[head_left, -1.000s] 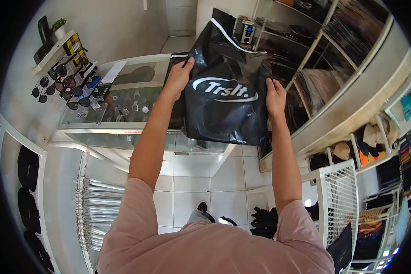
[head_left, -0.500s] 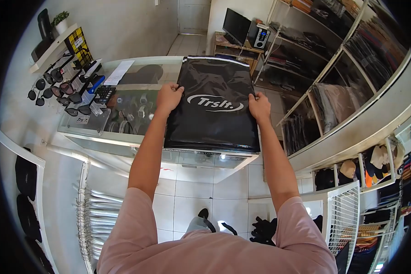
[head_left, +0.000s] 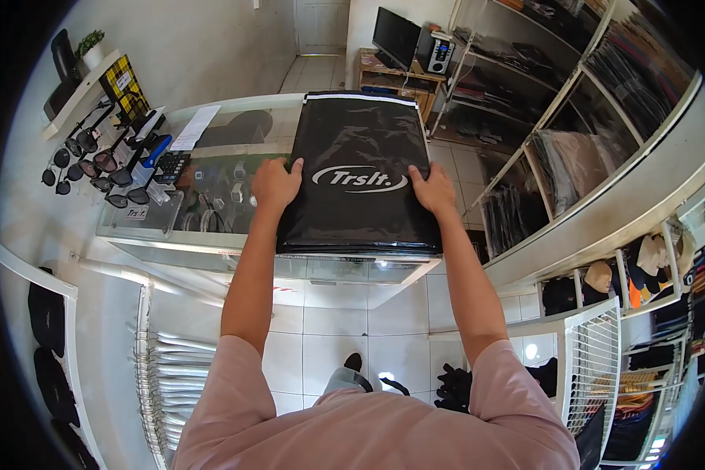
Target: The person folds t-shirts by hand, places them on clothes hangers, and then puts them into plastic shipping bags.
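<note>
Flat on the glass display counter (head_left: 235,168) lies a stack of black plastic mailing bags (head_left: 360,215), printed "Trslt." in white inside a swoosh. Several layers show along its near edge, and a white strip runs across the far edge. My left hand (head_left: 276,186) grips the stack's left side, with the thumb pointing up near the top edge. On the opposite side my right hand (head_left: 433,188) holds it too, its thumb resting on the top bag. The fingers of both hands are partly hidden along the sides.
Left on the counter are a sunglasses rack (head_left: 94,160), a calculator (head_left: 172,168) and a paper sheet (head_left: 196,128). Watches lie under the glass. A monitor (head_left: 395,35) stands on a desk behind. Shelves of bagged clothes (head_left: 580,168) line the right.
Both thumbs have changed position: the right one now lies over the top bag, and the left one points up. The top bag looks smoother. The view has shifted slightly.
</note>
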Demonstrator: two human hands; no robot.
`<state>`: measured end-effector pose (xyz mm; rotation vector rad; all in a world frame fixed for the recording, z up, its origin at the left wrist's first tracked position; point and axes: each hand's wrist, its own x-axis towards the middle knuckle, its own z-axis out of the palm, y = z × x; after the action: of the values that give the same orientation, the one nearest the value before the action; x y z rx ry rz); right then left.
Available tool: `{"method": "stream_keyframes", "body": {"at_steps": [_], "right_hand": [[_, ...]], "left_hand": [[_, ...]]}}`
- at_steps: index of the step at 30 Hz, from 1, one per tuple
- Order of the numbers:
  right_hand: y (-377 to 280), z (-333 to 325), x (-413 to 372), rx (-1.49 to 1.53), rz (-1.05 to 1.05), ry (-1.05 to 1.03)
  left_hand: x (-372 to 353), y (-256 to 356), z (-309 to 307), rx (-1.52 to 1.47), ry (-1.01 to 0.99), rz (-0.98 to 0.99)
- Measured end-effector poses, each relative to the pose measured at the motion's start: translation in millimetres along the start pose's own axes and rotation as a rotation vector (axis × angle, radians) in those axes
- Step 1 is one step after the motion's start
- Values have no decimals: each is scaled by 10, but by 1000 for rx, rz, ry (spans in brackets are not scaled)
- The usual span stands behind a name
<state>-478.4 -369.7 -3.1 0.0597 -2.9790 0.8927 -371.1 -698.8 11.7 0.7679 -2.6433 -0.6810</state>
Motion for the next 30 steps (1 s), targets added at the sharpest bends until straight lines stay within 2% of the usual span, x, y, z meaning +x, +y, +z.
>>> {"method": "stream_keyframes", "body": {"at_steps": [4, 7, 10, 13, 16, 19, 20, 23, 26, 29, 30], "right_hand": [[-26, 134, -54, 33, -49, -5], [-1, 81, -76, 72, -24, -7], [96, -85, -230, 122, -60, 25], [25, -318, -703, 46, -145, 121], [-355, -313, -1057, 44, -355, 196], [-608, 73, -1196, -140, -538, 252], [-591, 160, -1211, -192, -528, 233], [-432, 332, -1258, -296, -460, 210], [-147, 167, -1236, -319, -316, 214], [103, -30, -1160, -240, -95, 127], [171, -55, -1165, -182, -122, 176]], "left_hand": [[-13, 72, -11, -56, -108, -13], [-86, 25, 25, -39, 33, 17], [-271, -27, -151, 7, -10, 33], [-690, -25, -359, 29, 76, 102], [-922, 95, -266, -43, 187, 372], [-1127, 219, -69, 92, 188, 507], [-1168, 203, -2, 66, 56, 455], [-1264, 137, 136, 80, 40, 411], [-1285, 115, 137, 64, 31, 399], [-1273, 123, 105, 48, 32, 390], [-1276, 128, 98, 44, 30, 391]]}}
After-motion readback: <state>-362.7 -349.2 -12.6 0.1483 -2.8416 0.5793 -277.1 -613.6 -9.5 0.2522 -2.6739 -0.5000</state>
